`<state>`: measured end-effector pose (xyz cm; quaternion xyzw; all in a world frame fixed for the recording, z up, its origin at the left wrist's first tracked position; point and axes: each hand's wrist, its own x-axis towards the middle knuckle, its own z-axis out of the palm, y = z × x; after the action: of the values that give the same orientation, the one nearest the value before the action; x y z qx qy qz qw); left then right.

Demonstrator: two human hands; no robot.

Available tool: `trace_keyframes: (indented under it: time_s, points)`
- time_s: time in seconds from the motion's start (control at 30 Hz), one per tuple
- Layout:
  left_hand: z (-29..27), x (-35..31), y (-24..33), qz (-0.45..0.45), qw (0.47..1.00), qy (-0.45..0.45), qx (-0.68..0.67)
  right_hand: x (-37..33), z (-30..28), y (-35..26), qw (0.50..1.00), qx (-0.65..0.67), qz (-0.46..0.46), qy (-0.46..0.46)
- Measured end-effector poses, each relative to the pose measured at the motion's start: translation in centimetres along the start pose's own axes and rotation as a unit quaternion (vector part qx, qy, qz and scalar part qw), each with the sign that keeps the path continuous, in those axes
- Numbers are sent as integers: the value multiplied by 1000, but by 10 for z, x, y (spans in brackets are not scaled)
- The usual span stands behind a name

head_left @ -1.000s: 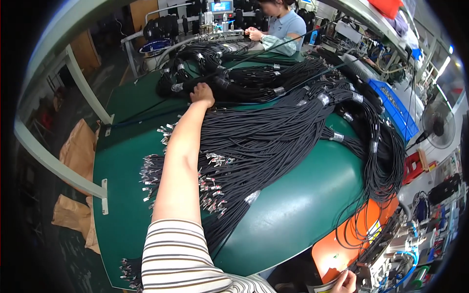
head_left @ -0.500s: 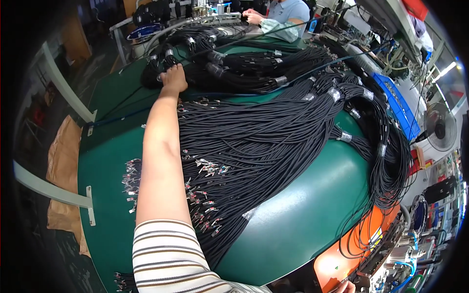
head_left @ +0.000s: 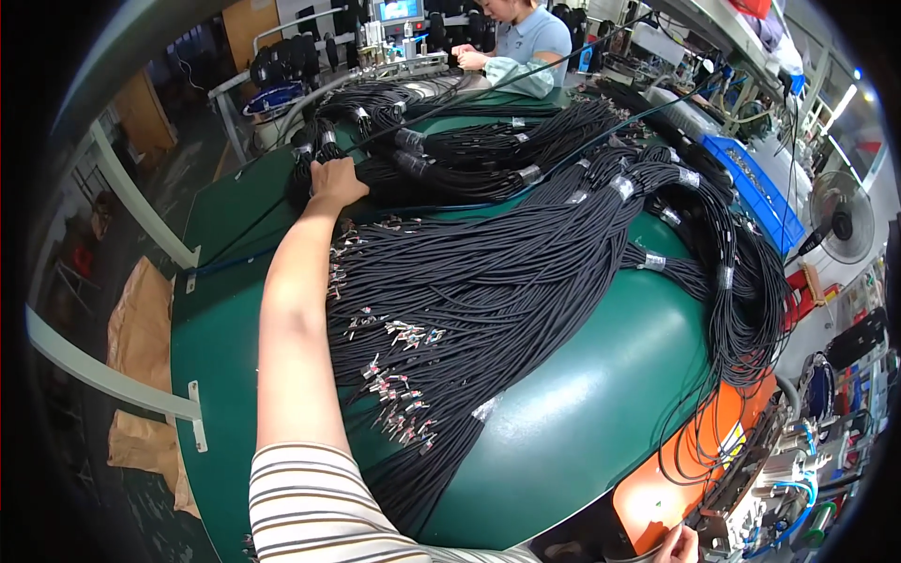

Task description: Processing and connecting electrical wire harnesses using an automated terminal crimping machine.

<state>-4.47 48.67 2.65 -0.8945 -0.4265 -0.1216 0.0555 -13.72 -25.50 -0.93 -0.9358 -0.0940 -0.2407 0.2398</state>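
My left hand (head_left: pixel 338 184), at the end of an outstretched bare forearm, is closed around the near end of a black cable bundle (head_left: pixel 302 174) at the far left of the table. What lies inside the fist is partly hidden. Just nearer, a broad fan of black cables (head_left: pixel 479 267) spreads over the green tabletop, its stripped ends with small connectors (head_left: pixel 404 418) pointing left. My forearm covers some of those ends. At the lower right edge my right hand (head_left: pixel 679 544) shows only its fingertips, pinched together beside an orange board (head_left: pixel 648 507). What they hold is too small to make out.
More taped cable bundles (head_left: pixel 450 174) lie across the back of the green table (head_left: pixel 563 403). A blue tray (head_left: pixel 755 192) and a fan (head_left: pixel 838 218) stand at the right. Another person (head_left: pixel 533 47) works at the far side. White frame bars (head_left: pixel 113 375) border the left.
The whole view has shifted, so the table sits slightly lower. My left hand stays at the same bundle; my forearm now covers cable ends that showed left of it. More of my right fingertips shows.
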Motion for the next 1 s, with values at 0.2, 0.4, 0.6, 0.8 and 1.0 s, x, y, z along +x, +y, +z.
trace_keyframes:
  time_s: [0.2,0.4,0.6,0.8,1.0]
  points:
    - [-47,-45,4,68,997,30,-36,-5,1,4,998,42,36,-6]
    - [-94,-114,31,104,992,48,-44,-2,-1,4,999,30,19,0]
    - [-122,-161,41,182,975,123,-38,-2,-1,6,999,34,9,5]
    - [-173,-216,38,231,961,146,-27,-2,-2,10,999,47,12,-17]
    - [-263,-281,50,366,907,204,-33,-13,15,41,991,128,19,13]
